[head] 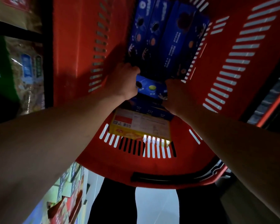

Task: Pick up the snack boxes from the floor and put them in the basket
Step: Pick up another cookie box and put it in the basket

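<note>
Both my hands reach down into a red slotted basket. A small blue snack box sits between them: my left hand grips its left end and my right hand holds its right end, whose fingers are hidden behind the box. Several long blue snack boxes lie side by side on the basket floor beyond it. A yellow snack box lies under my wrists against the basket's near wall.
Store shelves with bagged goods stand on the left. More packaged boxes fill a lower shelf at the bottom left. My dark trouser legs and pale floor tiles show under the basket's near rim with its black handle.
</note>
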The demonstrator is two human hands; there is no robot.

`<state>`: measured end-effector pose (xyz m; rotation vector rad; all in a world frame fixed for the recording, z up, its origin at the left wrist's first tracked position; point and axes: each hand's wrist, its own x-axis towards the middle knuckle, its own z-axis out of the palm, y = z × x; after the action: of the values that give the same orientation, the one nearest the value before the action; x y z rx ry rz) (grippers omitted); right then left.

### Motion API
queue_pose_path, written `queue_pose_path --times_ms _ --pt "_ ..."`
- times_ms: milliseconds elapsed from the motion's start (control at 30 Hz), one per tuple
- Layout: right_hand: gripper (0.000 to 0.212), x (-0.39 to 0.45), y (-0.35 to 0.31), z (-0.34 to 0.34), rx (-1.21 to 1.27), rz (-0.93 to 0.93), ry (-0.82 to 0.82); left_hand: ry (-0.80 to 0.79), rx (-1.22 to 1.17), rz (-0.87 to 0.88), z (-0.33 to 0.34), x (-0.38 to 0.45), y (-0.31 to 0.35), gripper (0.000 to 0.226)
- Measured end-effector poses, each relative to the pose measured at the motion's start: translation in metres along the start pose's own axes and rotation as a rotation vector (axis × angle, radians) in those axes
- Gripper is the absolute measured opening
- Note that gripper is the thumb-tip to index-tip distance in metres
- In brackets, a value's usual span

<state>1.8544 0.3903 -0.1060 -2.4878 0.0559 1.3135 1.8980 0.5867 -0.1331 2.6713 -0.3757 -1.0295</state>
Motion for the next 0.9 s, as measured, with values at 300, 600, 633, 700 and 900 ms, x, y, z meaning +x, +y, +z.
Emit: queue_pose_path --times_ms 300,600,633,700,900 --pt "0.079 -0.001 -0.003 -0.01 0.068 -0.003 -0.151 -0.067 0.005 -0.058 -0.003 -0.015 0.009 0.039" --pt "0.052 -0.101 -0.034 -0.071 -0.021 -0.043 0.004 -0.046 -0.128 -0.093 -0.079 -0.083 0.057 0.035" --pt "0.055 -0.124 -0.038 -0.08 -0.016 -0.038 0.018 -0.044 -0.148 -0.098 -0.093 -0.102 0.067 0.039" --pt "0.058 -0.166 -0.047 -0.097 -0.022 -0.016 0.046 -0.032 -0.195 -0.101 -0.115 -0.138 0.086 0.046" --pt "0.055 -0.294 -0.076 -0.144 -0.095 -0.088 0.044 0.077 -0.304 -0.102 -0.156 -0.254 0.132 0.041"
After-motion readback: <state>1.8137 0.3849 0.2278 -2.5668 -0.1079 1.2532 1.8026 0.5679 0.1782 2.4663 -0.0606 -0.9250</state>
